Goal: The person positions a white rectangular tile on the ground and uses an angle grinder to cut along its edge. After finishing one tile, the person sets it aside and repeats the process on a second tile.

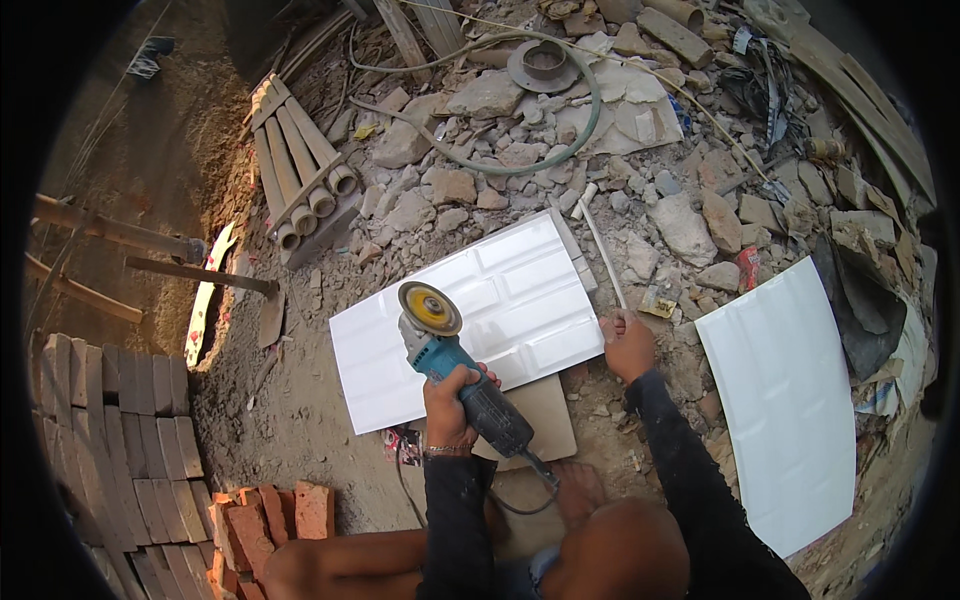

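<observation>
My left hand (pixel 449 408) is wrapped round the blue and black body of an angle grinder (pixel 492 415). The grinder's round disc (pixel 430 308), yellow at the middle, points up and away over a glossy white wall tile (pixel 375 350) with a raised brick pattern. From the grinder's rear end a dark cord curves down by my foot. To the right, my right hand (pixel 629 343) is closed on the near end of a thin pale strip (pixel 604 252), beside the tile's right corner. The tile lies tilted over a flat beige slab (pixel 545 420).
Another white tile (pixel 785 400) lies at the right. Broken rubble (pixel 690 230) and a looped hose (pixel 597 110) fill the far side. Tied pipes (pixel 300 170) rest at the far left. Stacked grey bricks (pixel 130 420) and red bricks (pixel 255 530) stand near left.
</observation>
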Demonstrator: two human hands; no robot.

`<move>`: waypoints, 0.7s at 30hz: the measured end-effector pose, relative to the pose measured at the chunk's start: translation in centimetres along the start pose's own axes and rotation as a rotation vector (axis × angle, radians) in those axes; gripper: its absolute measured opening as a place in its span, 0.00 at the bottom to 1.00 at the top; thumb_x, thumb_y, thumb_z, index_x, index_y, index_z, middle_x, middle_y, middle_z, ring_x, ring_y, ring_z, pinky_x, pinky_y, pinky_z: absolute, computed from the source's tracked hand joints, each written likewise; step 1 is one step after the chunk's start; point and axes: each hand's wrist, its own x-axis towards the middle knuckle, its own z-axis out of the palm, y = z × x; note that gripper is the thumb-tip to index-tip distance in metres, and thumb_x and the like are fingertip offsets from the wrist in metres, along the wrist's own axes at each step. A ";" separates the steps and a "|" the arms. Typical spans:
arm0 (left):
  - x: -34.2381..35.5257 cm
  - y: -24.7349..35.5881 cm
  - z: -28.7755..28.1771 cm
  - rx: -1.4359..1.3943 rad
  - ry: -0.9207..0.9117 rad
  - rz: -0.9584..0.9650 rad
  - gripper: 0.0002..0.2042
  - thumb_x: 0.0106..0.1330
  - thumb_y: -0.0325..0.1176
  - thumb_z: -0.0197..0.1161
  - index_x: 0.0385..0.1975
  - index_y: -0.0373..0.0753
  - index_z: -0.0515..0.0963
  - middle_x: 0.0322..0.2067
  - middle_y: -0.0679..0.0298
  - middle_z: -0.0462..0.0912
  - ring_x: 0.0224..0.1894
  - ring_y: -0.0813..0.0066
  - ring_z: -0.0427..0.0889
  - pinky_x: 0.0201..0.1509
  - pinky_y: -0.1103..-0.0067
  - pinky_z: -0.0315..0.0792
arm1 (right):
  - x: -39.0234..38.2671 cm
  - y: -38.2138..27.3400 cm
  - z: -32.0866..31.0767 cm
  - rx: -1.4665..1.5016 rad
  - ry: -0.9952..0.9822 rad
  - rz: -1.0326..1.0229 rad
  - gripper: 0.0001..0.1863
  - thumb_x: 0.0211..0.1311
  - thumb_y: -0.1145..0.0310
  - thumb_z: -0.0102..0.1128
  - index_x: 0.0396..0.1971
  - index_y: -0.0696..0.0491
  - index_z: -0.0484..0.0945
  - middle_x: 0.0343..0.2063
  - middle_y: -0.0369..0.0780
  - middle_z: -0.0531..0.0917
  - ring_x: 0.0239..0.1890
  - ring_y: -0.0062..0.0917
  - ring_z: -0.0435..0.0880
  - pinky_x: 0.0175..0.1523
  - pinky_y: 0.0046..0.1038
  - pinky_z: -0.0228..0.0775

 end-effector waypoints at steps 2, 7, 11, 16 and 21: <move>-0.3 0.6 -0.2 -0.053 0.016 0.008 0.11 0.54 0.21 0.58 0.37 0.25 0.70 0.31 0.53 0.78 0.30 0.59 0.84 0.37 0.63 0.85 | -0.7 -0.2 0.8 0.081 -0.201 0.119 0.24 0.66 0.58 0.67 0.47 0.66 0.81 0.39 0.54 0.87 0.43 0.49 0.86 0.51 0.41 0.77; -1.0 2.6 -0.8 -0.073 0.054 0.085 0.10 0.54 0.19 0.58 0.36 0.26 0.71 0.31 0.53 0.78 0.29 0.60 0.84 0.37 0.65 0.85 | 0.6 0.1 3.1 0.360 -0.305 0.206 0.19 0.68 0.62 0.66 0.46 0.66 0.82 0.36 0.50 0.88 0.35 0.37 0.89 0.38 0.36 0.82; -1.7 3.8 -1.9 -0.052 0.062 0.132 0.10 0.54 0.21 0.58 0.36 0.26 0.71 0.31 0.53 0.78 0.29 0.61 0.84 0.37 0.65 0.85 | 0.8 -0.2 3.0 0.504 -0.368 0.340 0.17 0.71 0.65 0.64 0.49 0.64 0.81 0.35 0.45 0.87 0.30 0.27 0.88 0.28 0.30 0.83; -2.2 4.3 -2.8 -0.065 0.065 0.137 0.12 0.53 0.23 0.58 0.37 0.26 0.71 0.32 0.53 0.78 0.30 0.61 0.84 0.39 0.65 0.85 | 0.5 -1.1 2.6 0.394 -0.360 0.280 0.18 0.73 0.62 0.62 0.50 0.63 0.79 0.35 0.43 0.86 0.30 0.27 0.87 0.27 0.29 0.82; -2.6 4.8 -3.1 -0.086 0.081 0.136 0.13 0.53 0.23 0.58 0.38 0.26 0.71 0.31 0.53 0.79 0.30 0.61 0.84 0.39 0.65 0.85 | 0.5 -0.4 2.4 0.395 -0.409 0.335 0.20 0.70 0.62 0.64 0.50 0.65 0.80 0.35 0.43 0.86 0.30 0.27 0.86 0.27 0.29 0.80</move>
